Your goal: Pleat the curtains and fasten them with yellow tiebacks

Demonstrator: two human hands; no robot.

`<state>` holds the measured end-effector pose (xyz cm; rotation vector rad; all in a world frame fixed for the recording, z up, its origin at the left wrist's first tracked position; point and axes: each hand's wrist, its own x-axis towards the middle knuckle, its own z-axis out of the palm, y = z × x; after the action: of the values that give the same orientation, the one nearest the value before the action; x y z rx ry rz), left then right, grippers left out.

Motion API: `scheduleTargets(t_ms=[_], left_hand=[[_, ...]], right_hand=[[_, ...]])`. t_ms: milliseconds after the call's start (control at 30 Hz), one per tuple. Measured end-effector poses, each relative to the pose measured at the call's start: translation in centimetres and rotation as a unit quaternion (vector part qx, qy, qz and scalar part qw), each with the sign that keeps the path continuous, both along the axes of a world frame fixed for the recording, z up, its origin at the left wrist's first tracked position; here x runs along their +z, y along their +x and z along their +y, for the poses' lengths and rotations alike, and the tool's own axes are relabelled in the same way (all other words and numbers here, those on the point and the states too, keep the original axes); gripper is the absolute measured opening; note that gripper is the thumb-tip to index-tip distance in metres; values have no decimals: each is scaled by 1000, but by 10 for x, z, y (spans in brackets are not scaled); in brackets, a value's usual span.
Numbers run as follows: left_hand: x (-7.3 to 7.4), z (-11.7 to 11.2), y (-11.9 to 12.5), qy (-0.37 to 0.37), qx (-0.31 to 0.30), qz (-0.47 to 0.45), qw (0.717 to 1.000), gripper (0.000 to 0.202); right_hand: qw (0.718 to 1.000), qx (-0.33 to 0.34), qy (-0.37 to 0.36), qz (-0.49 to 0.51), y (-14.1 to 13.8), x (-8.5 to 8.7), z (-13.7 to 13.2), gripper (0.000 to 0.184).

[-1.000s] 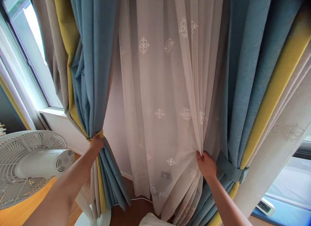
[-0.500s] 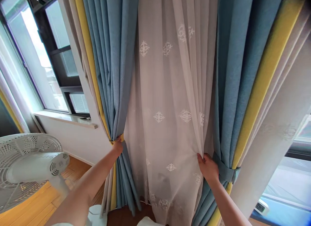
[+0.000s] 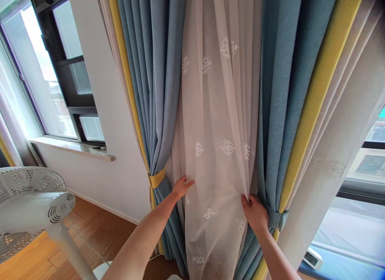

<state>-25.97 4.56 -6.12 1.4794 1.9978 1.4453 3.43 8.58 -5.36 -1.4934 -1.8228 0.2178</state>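
My right hand [image 3: 255, 212] is closed on a gathered fold of the sheer curtain [image 3: 221, 111], a pale cloth with white embroidered motifs; creases run up and down from the grip. My left hand [image 3: 182, 187] reaches to the sheer's left side, thumb and index finger apart, its fingertips at the fabric; the other fingers are partly hidden. Just left of it, the left blue curtain [image 3: 150, 79] is gathered by a yellow tieback [image 3: 157, 178]. Beside my right hand, a blue tieback [image 3: 276, 219] cinches the right blue curtain [image 3: 279, 91], which has a yellow border.
A white fan [image 3: 33, 203] stands at the lower left on the wooden floor [image 3: 99, 220]. Behind it are a white wall [image 3: 123, 183], a window sill [image 3: 72, 148] and a dark-framed window. At the lower right, a small white device [image 3: 313, 258] is near another window.
My left hand has let go of the yellow tieback and moved right to the sheer curtain. My right hand keeps its hold on the sheer. The view has shifted slightly.
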Motion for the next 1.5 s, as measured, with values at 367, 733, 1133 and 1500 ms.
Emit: scheduleTargets(t_ms=[367, 733, 1133, 1500], left_hand=[[-17, -48, 109, 112, 112, -58, 986, 11], [-23, -50, 146, 167, -60, -31, 984, 15], [-4, -49, 53, 45, 253, -18, 966, 53], [-8, -38, 101, 108, 34, -8, 994, 14]], right_hand=[[988, 47, 103, 101, -27, -7, -22, 27], [938, 247, -39, 241, -73, 1, -50, 28], [979, 105, -83, 155, -59, 20, -35, 38], [963, 140, -56, 222, -61, 14, -34, 38]])
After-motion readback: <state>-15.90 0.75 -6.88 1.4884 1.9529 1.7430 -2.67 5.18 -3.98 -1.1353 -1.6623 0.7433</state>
